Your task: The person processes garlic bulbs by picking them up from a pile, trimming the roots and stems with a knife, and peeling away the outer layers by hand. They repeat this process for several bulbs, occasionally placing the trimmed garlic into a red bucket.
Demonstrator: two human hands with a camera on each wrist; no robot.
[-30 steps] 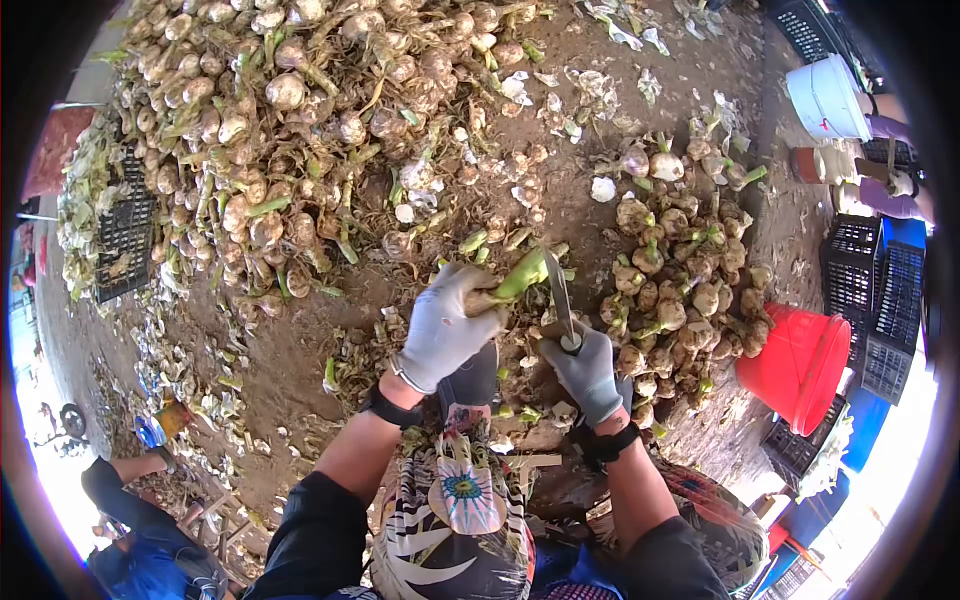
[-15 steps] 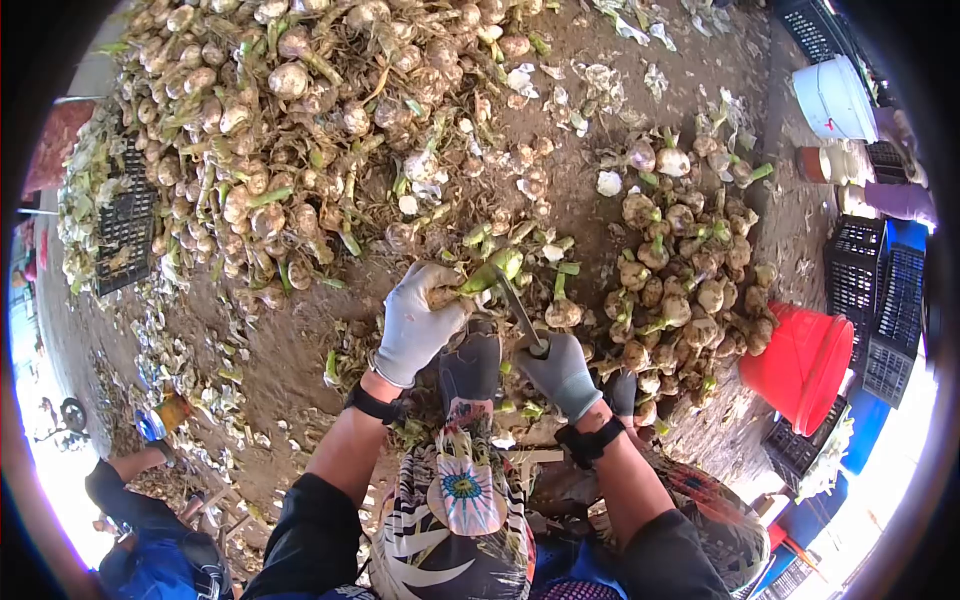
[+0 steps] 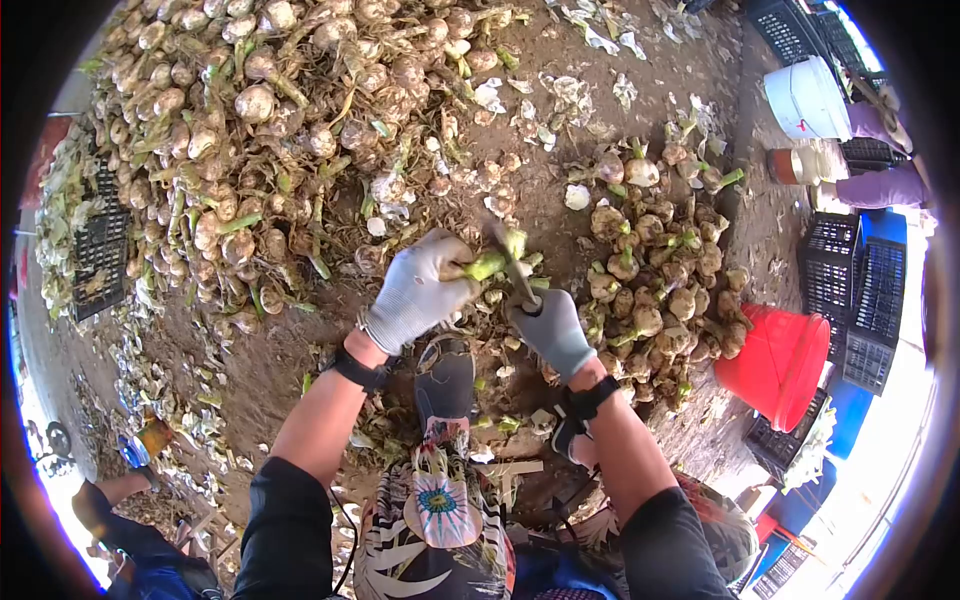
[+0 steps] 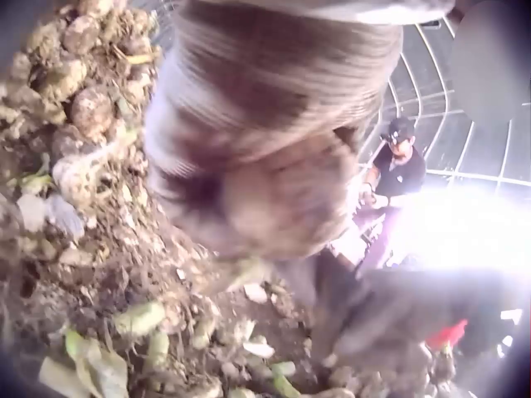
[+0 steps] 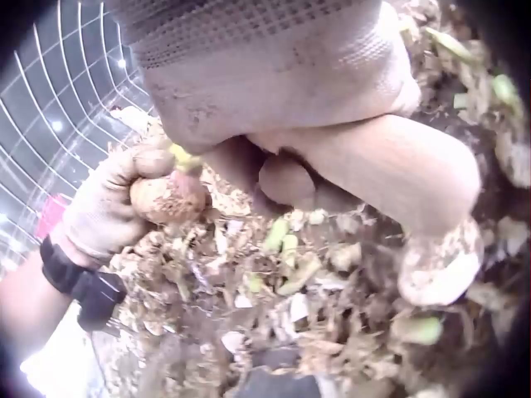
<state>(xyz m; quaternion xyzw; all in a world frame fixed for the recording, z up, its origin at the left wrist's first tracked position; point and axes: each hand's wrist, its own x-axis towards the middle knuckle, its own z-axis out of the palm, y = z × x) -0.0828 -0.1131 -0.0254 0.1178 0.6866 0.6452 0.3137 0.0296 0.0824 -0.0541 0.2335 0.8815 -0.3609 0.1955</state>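
My gloved left hand (image 3: 420, 290) grips a garlic bulb (image 5: 168, 199), mostly hidden by the fingers in the head view. Its thick green stem (image 3: 486, 266) points right, toward the knife. In my gloved right hand (image 3: 553, 332) is a knife (image 3: 519, 275), its blade crossing the stem near the stem's end. The left wrist view shows the bulb blurred under the pale glove (image 4: 274, 83). Below the hands, cut stem pieces (image 4: 139, 318) and peelings lie on the dirt.
A large heap of garlic (image 3: 255, 103) spreads at the upper left. To the right lies a smaller pile of trimmed bulbs (image 3: 648, 320), beside a red bucket (image 3: 775, 365). Black crates (image 3: 832, 260) and a white bucket (image 3: 806, 100) stand farther right. My shoe (image 3: 445, 380) is below the hands.
The knife has come away from the stem's tip, turned, and now lies across the stem. Both hands have shifted slightly, and the head view has moved a little right.
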